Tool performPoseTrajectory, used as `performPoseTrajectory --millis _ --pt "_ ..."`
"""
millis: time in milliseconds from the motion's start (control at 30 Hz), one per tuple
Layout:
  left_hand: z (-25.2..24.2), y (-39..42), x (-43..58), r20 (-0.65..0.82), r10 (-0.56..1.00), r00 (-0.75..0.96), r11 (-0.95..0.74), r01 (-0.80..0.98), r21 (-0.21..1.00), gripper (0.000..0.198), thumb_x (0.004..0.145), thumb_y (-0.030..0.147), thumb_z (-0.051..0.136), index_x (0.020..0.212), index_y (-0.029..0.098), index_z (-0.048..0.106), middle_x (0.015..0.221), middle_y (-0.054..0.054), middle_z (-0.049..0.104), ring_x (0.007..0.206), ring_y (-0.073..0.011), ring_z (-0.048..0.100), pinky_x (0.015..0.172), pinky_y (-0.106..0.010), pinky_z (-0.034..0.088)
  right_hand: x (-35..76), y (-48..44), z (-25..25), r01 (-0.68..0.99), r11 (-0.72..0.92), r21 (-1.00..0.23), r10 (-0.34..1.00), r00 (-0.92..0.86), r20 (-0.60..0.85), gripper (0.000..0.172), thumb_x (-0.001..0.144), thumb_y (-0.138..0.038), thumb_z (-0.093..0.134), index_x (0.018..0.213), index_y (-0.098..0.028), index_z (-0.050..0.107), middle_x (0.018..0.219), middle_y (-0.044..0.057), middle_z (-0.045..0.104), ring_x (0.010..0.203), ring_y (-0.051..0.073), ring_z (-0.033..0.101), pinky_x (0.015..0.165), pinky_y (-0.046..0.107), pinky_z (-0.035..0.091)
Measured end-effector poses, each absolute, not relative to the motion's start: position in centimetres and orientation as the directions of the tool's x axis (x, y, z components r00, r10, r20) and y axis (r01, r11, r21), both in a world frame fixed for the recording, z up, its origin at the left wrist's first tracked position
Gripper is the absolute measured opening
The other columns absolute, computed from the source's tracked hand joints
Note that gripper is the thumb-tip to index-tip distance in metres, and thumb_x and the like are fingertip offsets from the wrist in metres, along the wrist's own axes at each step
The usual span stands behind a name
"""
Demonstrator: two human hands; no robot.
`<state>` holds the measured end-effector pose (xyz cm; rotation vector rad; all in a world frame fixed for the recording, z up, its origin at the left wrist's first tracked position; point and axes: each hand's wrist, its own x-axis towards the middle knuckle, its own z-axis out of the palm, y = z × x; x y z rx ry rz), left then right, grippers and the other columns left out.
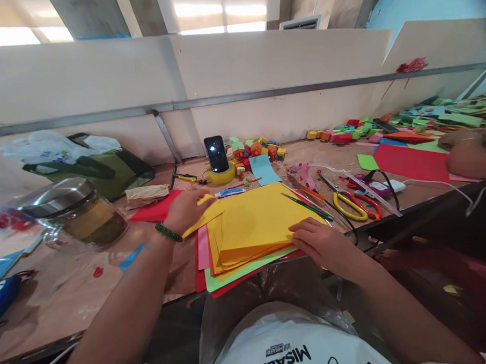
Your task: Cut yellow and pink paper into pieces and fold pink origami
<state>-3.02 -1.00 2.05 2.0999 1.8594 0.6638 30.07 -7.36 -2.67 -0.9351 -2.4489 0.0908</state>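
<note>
A stack of yellow paper sheets [264,213] lies in front of me at the table's edge, over green paper [227,279] and red and pink sheets. My left hand [191,208], with a green beaded bracelet at the wrist, is at the stack's left side. Its thumb and fingers close on a smaller yellow paper piece [200,220], which partly overlaps the stack. My right hand [320,243] rests with fingers extended on the stack's right front corner. Pencils [308,206] lie along the stack's right side.
Scissors [351,205], a pink glue gun [306,175] and cables lie to the right. Behind stand a phone [216,153] on a tape roll [221,176] and folded paper pieces [257,149]. A glass jar [91,221] stands left. Another person's arm [473,153] is far right.
</note>
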Motion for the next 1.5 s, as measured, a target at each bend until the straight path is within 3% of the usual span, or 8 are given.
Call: performPoseTrajectory --millis 100,200,333,500,800,1033,1300,1500 --pt "1.5 -3.6 1.3 0.118 0.875 0.469 -0.457 0.722 0.520 0.048 0.076 0.058 0.063 0.106 0.022 0.072 0.101 -0.008 0.070 0.090 -0.0224 0.064 0.078 -0.029 0.049 29.4 -7.8 -1.6 0.612 0.758 -0.225 0.644 -0.646 0.409 0.028 0.095 -0.021 0.041 0.084 -0.021 0.066 0.093 0.010 0.072 0.088 0.021 0.065 0.076 0.036 0.056" --pt "0.8 -5.9 4.6 0.042 0.793 0.608 -0.548 0.681 0.486 0.032 0.082 0.047 0.058 0.096 0.023 0.075 0.095 -0.007 0.071 0.082 -0.0200 0.064 0.075 -0.029 0.047 29.0 -7.8 -1.1 0.634 0.714 -0.296 0.700 -0.634 0.329 0.025 0.095 -0.024 0.043 0.085 -0.020 0.065 0.085 0.008 0.072 0.082 0.020 0.066 0.073 0.033 0.054" --pt "0.6 -6.2 5.4 -0.057 0.858 0.510 -0.407 0.744 0.531 0.025 0.080 0.031 0.053 0.079 0.020 0.076 0.080 -0.006 0.073 0.070 -0.0177 0.061 0.064 -0.027 0.044 29.5 -6.4 -1.2 0.682 0.570 -0.459 0.819 -0.517 0.250 0.016 0.085 -0.033 0.060 0.096 -0.022 0.065 0.094 0.005 0.072 0.085 0.020 0.067 0.075 0.031 0.052" --pt "0.8 -4.7 4.0 -0.176 0.903 0.393 -0.190 0.731 0.656 0.027 0.073 0.039 0.056 0.062 0.017 0.066 0.055 0.000 0.063 0.052 -0.0124 0.052 0.049 -0.022 0.037 30.5 -3.3 -0.4 0.700 0.391 -0.598 0.901 -0.424 0.093 0.045 0.081 -0.033 0.061 0.124 -0.018 0.057 0.095 0.005 0.073 0.084 0.020 0.068 0.076 0.032 0.053" --pt "1.6 -4.2 3.2 -0.360 0.866 0.347 0.007 0.711 0.703 0.025 0.063 0.039 0.062 0.052 0.018 0.055 0.047 0.000 0.060 0.045 -0.0119 0.052 0.046 -0.021 0.038 27.4 1.0 0.4 0.828 0.338 -0.447 0.908 -0.412 -0.075 0.048 0.082 -0.044 0.064 0.121 -0.017 0.059 0.122 0.013 0.065 0.107 0.025 0.062 0.088 0.034 0.048" --pt "1.0 -3.9 3.0 -0.406 0.832 0.378 0.009 0.722 0.692 0.021 0.063 0.035 0.060 0.051 0.017 0.057 0.049 0.000 0.062 0.045 -0.0110 0.051 0.047 -0.021 0.038 25.5 3.2 1.5 0.855 0.358 -0.376 0.881 -0.443 -0.168 0.043 0.074 -0.049 0.072 0.103 -0.018 0.067 0.100 0.009 0.071 0.087 0.023 0.067 0.070 0.028 0.048" --pt "0.9 -4.0 3.5 -0.390 0.842 0.373 -0.010 0.733 0.680 0.022 0.063 0.032 0.057 0.048 0.017 0.054 0.045 0.000 0.058 0.044 -0.0105 0.050 0.044 -0.020 0.035 22.9 5.5 1.0 0.839 0.409 -0.358 0.833 -0.503 -0.228 0.053 0.066 -0.057 0.072 0.104 -0.019 0.068 0.102 0.007 0.071 0.087 0.022 0.064 0.065 0.025 0.044" --pt "1.3 -4.2 3.1 -0.320 0.885 0.338 -0.060 0.764 0.642 0.024 0.067 0.035 0.062 0.052 0.017 0.060 0.052 -0.002 0.062 0.050 -0.0143 0.055 0.049 -0.023 0.039 22.6 6.2 0.8 0.794 0.484 -0.367 0.770 -0.586 -0.253 0.027 0.071 -0.047 0.067 0.072 -0.020 0.066 0.068 -0.003 0.062 0.063 0.013 0.053 0.052 0.024 0.032"
